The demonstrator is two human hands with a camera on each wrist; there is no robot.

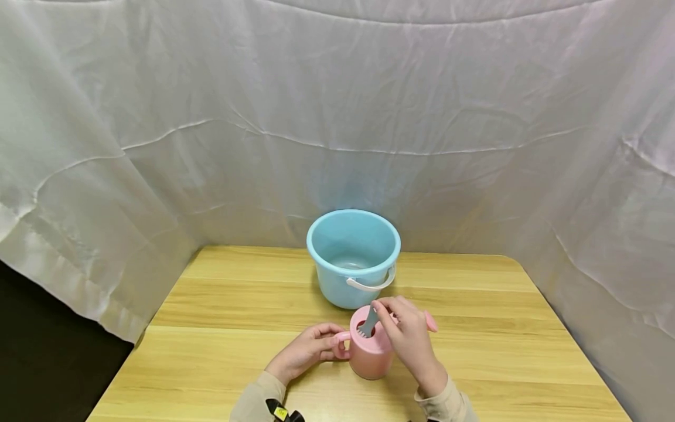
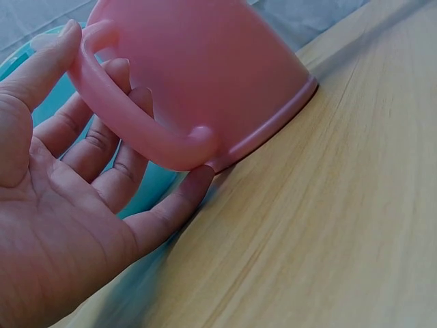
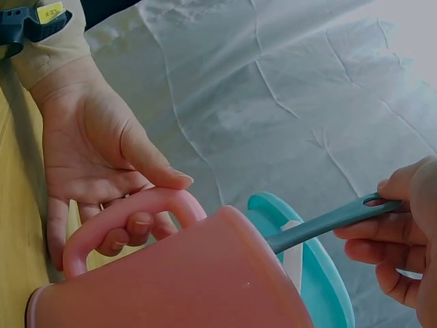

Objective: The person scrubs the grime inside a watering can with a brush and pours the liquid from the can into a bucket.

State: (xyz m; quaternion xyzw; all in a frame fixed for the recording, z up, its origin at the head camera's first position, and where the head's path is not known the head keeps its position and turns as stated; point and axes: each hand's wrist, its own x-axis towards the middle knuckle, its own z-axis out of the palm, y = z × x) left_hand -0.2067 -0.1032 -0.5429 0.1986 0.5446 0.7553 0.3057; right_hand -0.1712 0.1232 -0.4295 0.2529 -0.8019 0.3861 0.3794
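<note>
Left: the left hand [image 1: 306,350], its grip loosely closed about the looped handle [image 2: 130,123] of the pink watering can [image 1: 371,360], thumb on top, some fingertips showing within the loop. Centre: the blue bucket [image 1: 332,287] stands behind the can, both upright on the counter [image 1: 227,346]. The grey utensil [image 1: 371,318] lies at the can's top opening, toothed end lowermost, its long axis slanting upward from there to the other hand. Right: the right hand [image 1: 407,335], nearer of the two to the utensil, its grip pinched on the upper end, above the opening. Beyond it shows the spout [image 1: 430,322], partly hidden.
</note>
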